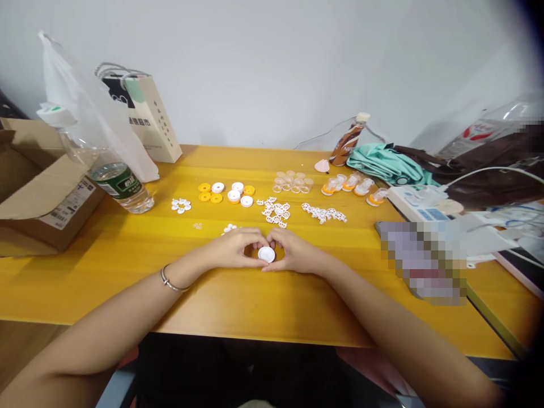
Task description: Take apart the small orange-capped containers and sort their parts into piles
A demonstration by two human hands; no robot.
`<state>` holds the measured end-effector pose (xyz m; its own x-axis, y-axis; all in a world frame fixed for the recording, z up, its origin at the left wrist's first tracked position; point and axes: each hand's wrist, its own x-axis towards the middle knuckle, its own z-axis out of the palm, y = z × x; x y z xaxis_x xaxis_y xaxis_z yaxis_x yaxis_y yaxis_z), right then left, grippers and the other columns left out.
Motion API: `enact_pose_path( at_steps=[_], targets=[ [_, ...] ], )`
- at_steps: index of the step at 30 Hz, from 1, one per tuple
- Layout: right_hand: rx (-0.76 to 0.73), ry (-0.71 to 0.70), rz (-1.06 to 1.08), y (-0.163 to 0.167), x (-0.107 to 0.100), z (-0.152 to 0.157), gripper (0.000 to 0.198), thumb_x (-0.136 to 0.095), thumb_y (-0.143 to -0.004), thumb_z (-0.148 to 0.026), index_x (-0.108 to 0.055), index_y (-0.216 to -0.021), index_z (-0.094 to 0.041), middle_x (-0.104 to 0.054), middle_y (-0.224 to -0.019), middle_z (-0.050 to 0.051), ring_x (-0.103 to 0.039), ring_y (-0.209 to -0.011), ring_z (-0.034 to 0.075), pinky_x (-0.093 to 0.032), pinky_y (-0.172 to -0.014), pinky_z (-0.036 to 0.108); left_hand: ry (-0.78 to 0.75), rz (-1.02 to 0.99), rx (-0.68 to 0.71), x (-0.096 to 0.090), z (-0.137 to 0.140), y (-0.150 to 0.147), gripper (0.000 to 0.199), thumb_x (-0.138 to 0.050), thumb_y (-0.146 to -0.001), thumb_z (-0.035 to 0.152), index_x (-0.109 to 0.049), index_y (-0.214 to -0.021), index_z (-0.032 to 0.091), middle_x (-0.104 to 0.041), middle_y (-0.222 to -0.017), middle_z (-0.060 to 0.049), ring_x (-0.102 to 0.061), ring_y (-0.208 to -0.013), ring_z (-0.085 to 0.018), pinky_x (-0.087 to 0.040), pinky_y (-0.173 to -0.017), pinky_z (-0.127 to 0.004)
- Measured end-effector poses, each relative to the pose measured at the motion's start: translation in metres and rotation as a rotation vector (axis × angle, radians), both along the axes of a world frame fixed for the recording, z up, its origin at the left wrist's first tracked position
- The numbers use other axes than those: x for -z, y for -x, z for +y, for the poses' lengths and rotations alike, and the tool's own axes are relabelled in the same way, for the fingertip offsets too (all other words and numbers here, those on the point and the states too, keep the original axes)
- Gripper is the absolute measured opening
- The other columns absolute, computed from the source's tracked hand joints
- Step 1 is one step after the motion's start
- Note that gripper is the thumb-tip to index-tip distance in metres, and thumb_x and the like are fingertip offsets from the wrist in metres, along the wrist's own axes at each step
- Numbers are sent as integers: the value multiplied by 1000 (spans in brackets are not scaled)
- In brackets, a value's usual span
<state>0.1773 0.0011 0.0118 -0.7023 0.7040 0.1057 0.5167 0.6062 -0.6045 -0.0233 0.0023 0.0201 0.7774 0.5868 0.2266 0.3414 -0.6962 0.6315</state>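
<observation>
Between my two hands, above the front of the table (280,311), is a small round white plastic cap (266,254). My left hand (240,247) grips its left side with thumb and fingers. My right hand (293,249) grips the same cap from the right. Just beyond my left hand lies a small pile of white pieces (230,228), partly hidden by it. Past my fingers are white spoked plastic parts (276,211), with a second group of white parts (323,213) to their right. White round caps (246,201) and orange round caps (216,198) lie farther back.
Clear cups (292,181) and orange-based assembled pieces (376,196) sit toward the back. A water bottle (123,184) and cardboard box (63,221) stand left. At right are a phone (419,263), a power strip (419,207), teal cloth (389,163) and a brown drink bottle (349,140).
</observation>
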Motion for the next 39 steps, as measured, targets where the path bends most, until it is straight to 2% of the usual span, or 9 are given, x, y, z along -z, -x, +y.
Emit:
enact_pose_path(
  at_steps=[4,8,12,17,19,22,26,32,39],
  targets=[
    [19,23,-10,0,-1,-1,36,-73,-64,-41,-51,-80,-18,-54,-80,1,-48,-75,15,-38,-68,28,34,-21,-60,3,1,0,23,-69,-67,33,-61,-79,15,-59,-74,-1,-52,-64,-10,-42,-60,-23],
    [21,30,-3,-1,-2,-2,31,-72,-66,-36,-52,-81,-18,-55,-80,1,-49,-75,15,-39,-69,28,99,-95,-84,2,1,1,21,-69,-67,27,-63,-84,17,-62,-77,-1,-55,-68,-11,-44,-61,-22],
    [9,33,10,-2,-3,-1,31,-71,-66,-36,-53,-84,-18,-53,-79,1,-48,-74,15,-39,-68,28,-23,-181,-167,-1,8,5,20,-66,-71,27,-63,-88,18,-63,-79,-2,-56,-70,-12,-44,-62,-23],
    [-7,71,28,-3,-4,-1,33,-73,-65,-37,-53,-85,-19,-53,-81,1,-49,-77,14,-40,-70,27,-400,-337,-515,-2,32,21,25,-62,-75,25,-60,-99,20,-62,-91,-4,-56,-83,-15,-46,-73,-29],
    [-3,76,18,-3,-5,-1,34,-73,-64,-36,-53,-85,-19,-52,-81,0,-48,-77,14,-40,-71,27,-488,-335,-678,-2,43,32,26,-61,-76,27,-60,-101,21,-61,-93,-4,-56,-84,-16,-46,-76,-30],
    [-4,85,14,-4,-5,-1,35,-74,-64,-37,-52,-86,-19,-52,-82,1,-48,-78,14,-40,-71,27,-511,-241,-852,0,57,50,33,-61,-75,31,-58,-106,20,-61,-93,-5,-58,-84,-18,-45,-79,-32],
    [-14,86,23,-5,-4,0,36,-74,-64,-37,-52,-87,-19,-53,-83,1,-48,-77,14,-40,-71,27,-421,12,-1024,2,67,67,42,-63,-71,35,-56,-109,20,-65,-92,-6,-59,-87,-23,-42,-78,-36],
    [-29,82,38,-6,-2,1,38,-73,-64,-39,-51,-88,-19,-53,-84,1,-48,-77,15,-41,-72,28,-388,230,-1053,3,65,68,31,-60,-72,39,-59,-98,22,-68,-89,-6,-59,-87,-27,-37,-73,-37],
    [-40,121,44,-9,-3,0,41,-73,-64,-36,-50,-93,-19,-52,-88,2,-48,-79,14,-42,-74,28,-426,130,-1048,3,65,67,29,-61,-73,39,-59,-95,21,-67,-96,-7,-58,-90,-26,-37,-77,-37]
  ],
)
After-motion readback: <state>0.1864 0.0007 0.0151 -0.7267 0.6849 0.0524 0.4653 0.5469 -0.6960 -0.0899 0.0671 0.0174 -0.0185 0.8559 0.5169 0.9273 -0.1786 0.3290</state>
